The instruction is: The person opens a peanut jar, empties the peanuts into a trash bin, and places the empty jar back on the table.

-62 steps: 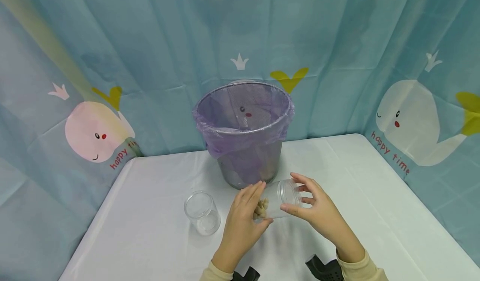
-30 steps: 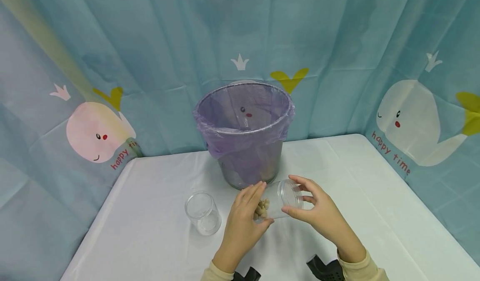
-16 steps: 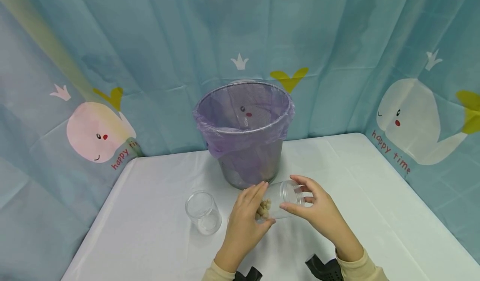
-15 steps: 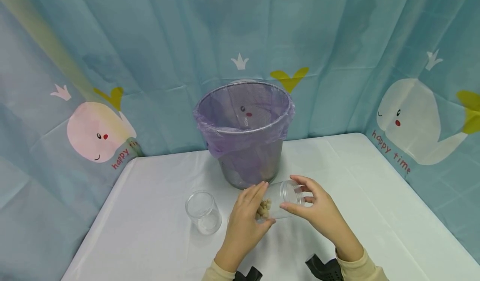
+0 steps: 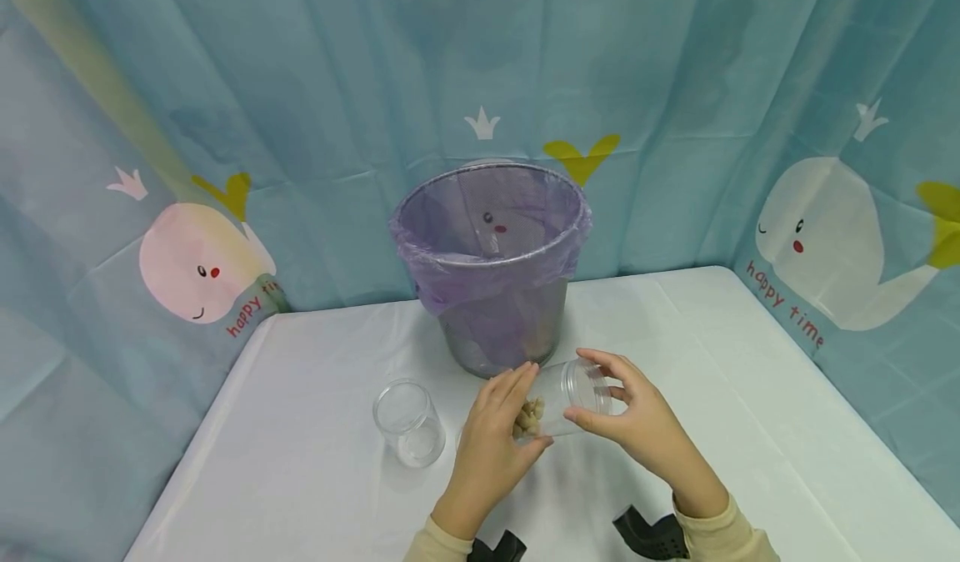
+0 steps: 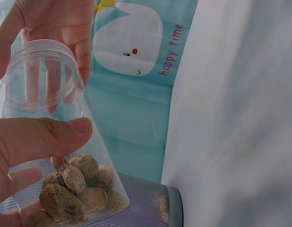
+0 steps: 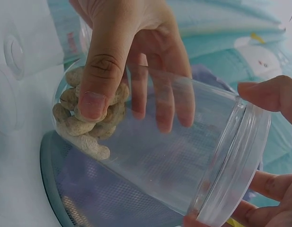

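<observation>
at the left of the frame, a pinkish whale print (image 5: 176, 253) shows on the blue curtain (image 5: 337, 87). left of lower centre, an upright jar (image 5: 408, 424), clear, stands on the white table (image 5: 300, 462). in the centre, a mesh bin (image 5: 468, 337) wears a purple liner (image 5: 438, 283). just below, the left hand (image 5: 489, 445) grasps the base end of a tilted jar (image 5: 553, 402), also clear, with peanuts (image 6: 72, 178) gathered there. at lower right of centre, the right hand (image 5: 636, 424) grips its ridged end. a white whale print (image 5: 843, 253) sits far right.

Blue whale-print curtain (image 5: 322, 70) behind white table (image 5: 292, 412).
</observation>
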The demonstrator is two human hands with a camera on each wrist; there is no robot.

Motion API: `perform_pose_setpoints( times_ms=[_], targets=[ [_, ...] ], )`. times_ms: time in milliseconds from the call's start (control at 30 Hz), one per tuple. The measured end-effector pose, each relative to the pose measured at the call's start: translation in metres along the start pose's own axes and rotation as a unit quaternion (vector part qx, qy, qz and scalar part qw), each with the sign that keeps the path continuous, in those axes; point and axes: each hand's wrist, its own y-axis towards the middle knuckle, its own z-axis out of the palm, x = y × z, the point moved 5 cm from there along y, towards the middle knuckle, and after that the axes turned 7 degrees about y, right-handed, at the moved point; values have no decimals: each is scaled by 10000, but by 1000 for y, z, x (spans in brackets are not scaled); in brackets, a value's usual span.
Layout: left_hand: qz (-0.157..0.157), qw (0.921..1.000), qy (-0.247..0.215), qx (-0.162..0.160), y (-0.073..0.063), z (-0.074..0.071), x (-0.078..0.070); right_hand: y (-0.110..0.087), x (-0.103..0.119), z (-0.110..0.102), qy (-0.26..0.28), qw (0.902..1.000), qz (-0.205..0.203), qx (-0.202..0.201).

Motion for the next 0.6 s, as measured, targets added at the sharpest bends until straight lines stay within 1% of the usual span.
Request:
perform_pose_setpoints(
  times_ms=[67, 200, 367, 467, 600],
  targets=[
    [-7, 10000, 10, 31, 0, 1, 1, 1, -1, 0, -7, 10000, -25, 15],
    [-18, 10000, 27, 43, 0, 2, 2, 1, -5, 0, 23, 10000, 55, -1],
    [-20, 10000, 65, 6, 0, 2, 3, 1, -8, -1, -59, 9991, 394, -153],
    [-10, 9999, 102, -18, 0, 1, 3, 1, -9, -1, -72, 9980, 608, -164],
    [9, 9999, 114, -48, 1, 1, 3, 2, -9, -1, -76, 9977, 660, -166]
  ],
)
